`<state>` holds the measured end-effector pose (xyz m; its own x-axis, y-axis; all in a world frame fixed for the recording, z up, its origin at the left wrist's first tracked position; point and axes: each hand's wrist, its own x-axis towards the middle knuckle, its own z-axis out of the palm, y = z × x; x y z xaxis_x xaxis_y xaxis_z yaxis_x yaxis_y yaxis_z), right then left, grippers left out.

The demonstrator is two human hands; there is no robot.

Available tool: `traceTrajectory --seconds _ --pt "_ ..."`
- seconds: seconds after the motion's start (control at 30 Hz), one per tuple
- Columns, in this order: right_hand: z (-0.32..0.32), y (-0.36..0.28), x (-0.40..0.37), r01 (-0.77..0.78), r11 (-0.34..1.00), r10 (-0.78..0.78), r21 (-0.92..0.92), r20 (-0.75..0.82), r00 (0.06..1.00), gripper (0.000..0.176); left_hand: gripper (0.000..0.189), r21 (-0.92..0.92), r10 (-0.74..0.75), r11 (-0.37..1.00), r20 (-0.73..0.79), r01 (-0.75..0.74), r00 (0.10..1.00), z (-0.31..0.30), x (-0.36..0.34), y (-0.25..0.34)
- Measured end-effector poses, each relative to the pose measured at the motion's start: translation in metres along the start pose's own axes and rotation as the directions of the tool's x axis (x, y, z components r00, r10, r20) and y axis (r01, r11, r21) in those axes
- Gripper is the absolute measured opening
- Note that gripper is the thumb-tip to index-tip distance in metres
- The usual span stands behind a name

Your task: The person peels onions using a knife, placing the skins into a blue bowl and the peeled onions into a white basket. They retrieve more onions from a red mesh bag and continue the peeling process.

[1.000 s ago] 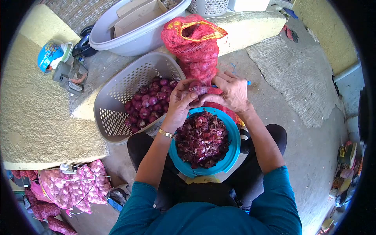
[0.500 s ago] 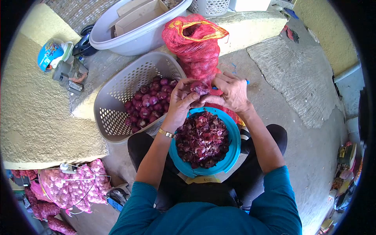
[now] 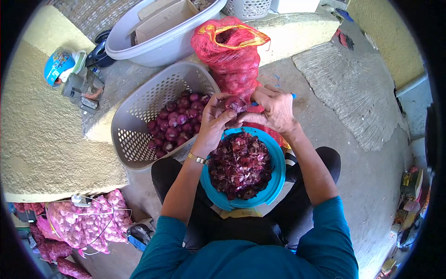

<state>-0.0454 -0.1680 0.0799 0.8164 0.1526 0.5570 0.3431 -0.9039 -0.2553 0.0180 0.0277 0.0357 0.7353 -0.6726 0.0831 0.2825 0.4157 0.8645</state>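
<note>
My left hand [image 3: 218, 114], with a gold watch on its wrist, is closed around a red onion [image 3: 236, 104]. My right hand [image 3: 274, 110] is closed beside the onion, gripping a thin blue-handled tool [image 3: 293, 96]; only bits of blue show, and its working end is hidden. Below both hands is a round blue basin [image 3: 278, 174] heaped with dry red onion skins [image 3: 239, 165]. To the left, a grey perforated basket [image 3: 134, 111] holds many red onions [image 3: 174, 121]. Just beyond my hands, a red mesh sack [image 3: 234, 69] of onions stands with its top open.
A large grey tub [image 3: 153, 46] with cardboard inside sits on the ledge at the back. Pink net bags of garlic [image 3: 88, 218] lie at lower left. A flattened sack [image 3: 344, 88] covers part of the floor at right. Assorted items [image 3: 411, 204] line the right edge.
</note>
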Motion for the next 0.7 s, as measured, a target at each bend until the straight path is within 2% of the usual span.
traceTrajectory --seconds 0.07,0.1,0.17,0.37,0.5,0.57,0.7 --pt "-0.005 -0.007 0.008 0.024 0.995 -0.008 0.099 -0.155 0.988 0.059 0.04 -0.002 0.026 1.0 0.025 -0.026 0.999 0.001 0.001 -0.001" --pt "-0.003 -0.007 0.008 0.023 0.995 -0.007 0.099 -0.155 0.988 0.059 0.04 -0.002 0.025 1.0 0.025 -0.025 0.999 0.003 0.001 -0.002" --pt "0.002 -0.005 0.008 0.075 0.995 -0.06 0.07 -0.196 0.979 0.059 0.038 -0.137 0.005 0.991 0.003 -0.005 1.0 0.007 0.001 -0.002" --pt "0.005 0.002 -0.003 0.058 0.998 -0.056 0.037 -0.052 0.997 0.064 0.035 -0.225 0.046 0.974 0.033 -0.037 0.998 -0.001 0.002 -0.012" --pt "-0.004 -0.005 0.003 0.025 0.999 -0.019 0.041 -0.141 0.99 0.063 0.04 -0.224 0.032 0.974 0.028 -0.025 0.999 0.002 0.0 -0.012" --pt "-0.006 -0.007 0.006 -0.053 0.994 0.067 0.099 -0.141 0.988 0.064 0.046 -0.209 -0.002 0.978 0.097 0.022 0.995 0.006 0.0 -0.005" --pt "0.002 -0.001 0.004 0.031 0.995 -0.015 0.098 -0.158 0.987 0.064 0.05 -0.163 -0.005 0.986 0.085 0.019 0.996 0.0 0.004 -0.009"
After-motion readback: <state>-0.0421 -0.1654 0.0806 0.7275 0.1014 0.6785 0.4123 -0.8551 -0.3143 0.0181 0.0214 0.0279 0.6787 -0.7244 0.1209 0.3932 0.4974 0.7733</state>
